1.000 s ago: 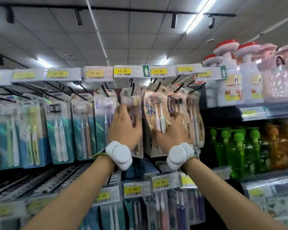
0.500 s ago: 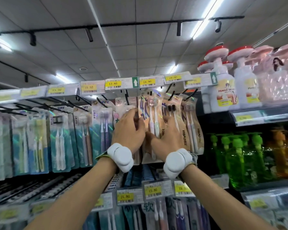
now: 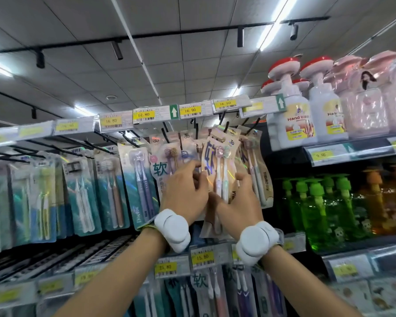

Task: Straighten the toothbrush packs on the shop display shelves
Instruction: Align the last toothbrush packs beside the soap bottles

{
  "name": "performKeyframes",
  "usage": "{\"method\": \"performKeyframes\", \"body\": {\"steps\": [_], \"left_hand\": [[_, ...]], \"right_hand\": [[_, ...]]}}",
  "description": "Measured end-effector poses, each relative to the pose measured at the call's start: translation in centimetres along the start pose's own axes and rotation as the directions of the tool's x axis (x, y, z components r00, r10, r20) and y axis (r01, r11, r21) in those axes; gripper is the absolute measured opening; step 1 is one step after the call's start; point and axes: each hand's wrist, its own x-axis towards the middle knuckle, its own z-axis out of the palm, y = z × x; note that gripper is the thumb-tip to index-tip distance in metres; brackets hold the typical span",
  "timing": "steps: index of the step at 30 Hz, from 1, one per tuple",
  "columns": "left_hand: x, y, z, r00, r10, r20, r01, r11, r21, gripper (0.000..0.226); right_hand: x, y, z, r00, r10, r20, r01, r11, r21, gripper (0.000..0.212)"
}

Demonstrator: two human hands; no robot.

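Below yellow price tags point(image 3: 143, 114) reading 12.80 and 16.90, the left hand point(image 3: 185, 194) and right hand point(image 3: 241, 201) grip a pearly plastic "软" toothbrush pack point(image 3: 216, 164) at centre frame.

overlapping toothbrush packs point(image 3: 215, 161), price rail point(image 3: 190, 110) close overhead

Arms: both raised, forearms converging upward.
Left hand point(image 3: 184, 197): back to camera, fingers curled, pinching the toothbrush pack point(image 3: 212, 156) at its left edge.
Right hand point(image 3: 240, 200): just beside the left, fingers curled round the same pack.
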Motion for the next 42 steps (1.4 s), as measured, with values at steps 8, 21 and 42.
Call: {"method": "performKeyframes", "body": {"steps": [8,21,42], "left_hand": [[0.6,0.7,2.0,0.999,0.003,-0.045,0.000,0.998,0.055,0.034],[5.3,2.5,1.9,0.982,0.042,-0.184,-0.025,0.996,0.089,0.067],[5.7,1.8,2.2,0.962,0.096,-0.257,-0.056,0.986,0.160,0.046]], "right_hand": [[0.8,1.3,-3.9,0.995,0.086,-0.058,-0.086,0.996,-0.007,0.055],[3.5,1.4,-6.1,0.985,0.122,-0.121,-0.127,0.991,-0.035,0.048],[6.7,2.4,-6.0,0.996,0.035,-0.078,-0.059,0.942,-0.332,0.058]]}}
